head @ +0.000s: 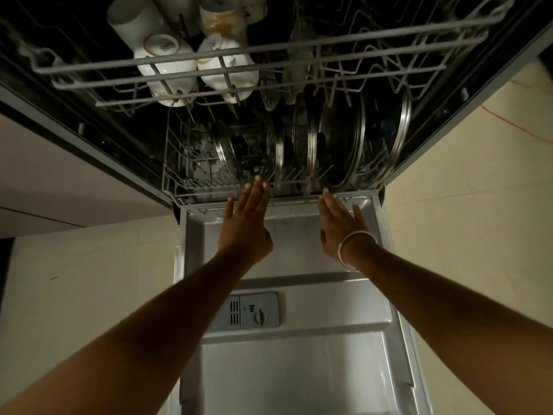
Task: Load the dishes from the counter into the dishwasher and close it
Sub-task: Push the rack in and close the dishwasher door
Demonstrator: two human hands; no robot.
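Both hands reach forward with fingers straight and spread flat, holding nothing. The left hand [247, 218] has its fingertips at the front rail of the grey wire lower rack [209, 190], and the right hand [341, 223], with a pale bangle [351, 250] on its wrist, lies with its fingertips at the same rail further right; whether they actually press on the wire cannot be told.

The lower rack sits almost fully inside the dark tub and carries several round glass lids with steel rims [338, 145] standing on edge between the tines. Loaded like this it will likely feel heavy and roll stiffly, and the glass is fragile and apt to rattle, so a slow, even push with both palms on the front rail looks safest, not on the lids themselves.

Above, the grey wire upper rack [269, 59] stands out from the tub with white ceramic mugs [167, 59] lying in it. These are light but chip easily, so the rack wants a gentle push at its front bar.

The stainless steel dishwasher door [299, 369] lies open flat below the arms, with a grey detergent dispenser [250, 310] set in it. It is stiff and hinged, best lifted by its outer edge.
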